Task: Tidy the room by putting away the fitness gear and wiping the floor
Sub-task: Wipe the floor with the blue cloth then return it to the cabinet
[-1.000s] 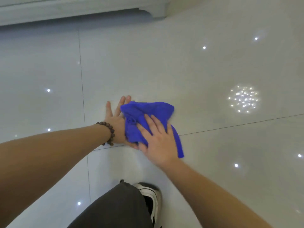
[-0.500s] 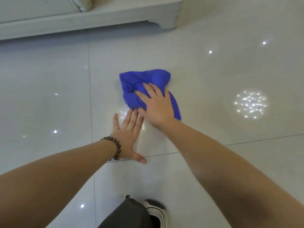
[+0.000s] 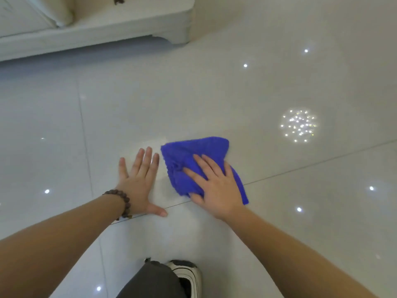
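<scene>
Glossy pale floor [image 3: 268,87] everywhere, sofa base [image 3: 96,35] way up at the far edge. My right hand [image 3: 217,186] lies flat with fingers spread on the bunched blue cloth [image 3: 189,155], pressing it down. Left hand [image 3: 139,181] is flat on bare tile just beside it, bracing. Loads of open floor right and ahead, I reckon.

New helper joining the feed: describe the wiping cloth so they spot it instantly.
Start from the white sofa base at top left, then come down the glossy pale tiled floor to the two hands. The crumpled bright blue microfibre cloth lies under the right hand, the only vividly coloured thing here.
</scene>
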`<state>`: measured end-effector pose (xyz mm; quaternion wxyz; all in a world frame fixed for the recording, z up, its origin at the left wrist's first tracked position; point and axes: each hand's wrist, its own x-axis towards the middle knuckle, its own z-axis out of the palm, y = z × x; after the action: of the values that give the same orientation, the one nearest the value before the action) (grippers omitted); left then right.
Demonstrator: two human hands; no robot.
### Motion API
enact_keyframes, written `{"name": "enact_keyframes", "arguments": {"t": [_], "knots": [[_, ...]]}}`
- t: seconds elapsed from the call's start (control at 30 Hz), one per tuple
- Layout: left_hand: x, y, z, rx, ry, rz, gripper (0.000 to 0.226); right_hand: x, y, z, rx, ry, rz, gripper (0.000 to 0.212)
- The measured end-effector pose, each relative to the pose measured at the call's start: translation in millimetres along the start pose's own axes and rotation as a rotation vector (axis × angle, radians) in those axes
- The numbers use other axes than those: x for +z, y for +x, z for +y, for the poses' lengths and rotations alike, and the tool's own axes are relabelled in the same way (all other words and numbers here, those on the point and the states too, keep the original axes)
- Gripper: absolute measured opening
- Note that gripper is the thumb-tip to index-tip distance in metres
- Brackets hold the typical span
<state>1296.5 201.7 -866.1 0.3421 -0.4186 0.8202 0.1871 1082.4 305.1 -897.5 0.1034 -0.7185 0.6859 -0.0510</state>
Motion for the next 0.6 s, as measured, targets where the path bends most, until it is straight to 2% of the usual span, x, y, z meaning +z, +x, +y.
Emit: {"name": "enact_keyframes", "arguments": {"t": [0.03,0.07,0.1,0.2,0.23,0.27,0.3,0.33,0.43,0.47,0.5,0.53,0.6], "knots": [[-1.7,-1.4,0.7,-0.006,0.002,-0.005,0.153,-3.5,-20.1,22.1,-0.012,-0.020,0.011,0.062],[-3.3,-3.6,2.1,-0.013,-0.010,-0.005,0.152,-7.9,-40.1,54.7,0.120,-0.035,0.042,0.062],[-5.3,-4.3,4.7,-0.017,-0.033,0.012,0.151,-15.0,-62.0,91.4,0.358,-0.038,0.084,0.063],[-18.0,-1.3,26.5,0.036,-0.054,0.135,0.141,-43.1,-134.6,188.6,1.239,0.074,0.223,0.072],[-23.2,0.7,38.9,0.074,-0.042,0.190,0.135,-49.6,-150.9,196.4,1.434,0.137,0.263,0.075],[-27.1,5.9,53.1,0.114,-0.038,0.248,0.130,-48.1,-158.3,190.5,1.529,0.157,0.272,0.076],[-30.8,12.8,69.7,0.155,-0.032,0.292,0.126,-43.4,-157.9,173.6,1.514,0.156,0.263,0.075],[-33.7,20.5,89.2,0.203,-0.013,0.318,0.124,-36.2,-154.0,150.3,1.390,0.131,0.259,0.073],[-35.9,39.7,156.2,0.407,0.080,0.376,0.118,-10.4,-147.9,79.0,0.690,0.005,0.116,0.067],[-34.9,43.2,177.5,0.477,0.104,0.384,0.114,-7.0,-155.1,74.8,0.516,-0.035,0.066,0.066],[-34.4,44.6,196.3,0.532,0.137,0.384,0.111,-9.2,-167.1,87.6,0.435,-0.047,0.049,0.065],[-34.5,45.0,212.6,0.567,0.178,0.384,0.108,-10.4,-185.5,109.3,0.491,-0.041,0.066,0.065],[-36.4,43.7,240.2,0.590,0.260,0.353,0.108,-19.3,-232.2,155.6,0.877,0.000,0.121,0.064]]}}
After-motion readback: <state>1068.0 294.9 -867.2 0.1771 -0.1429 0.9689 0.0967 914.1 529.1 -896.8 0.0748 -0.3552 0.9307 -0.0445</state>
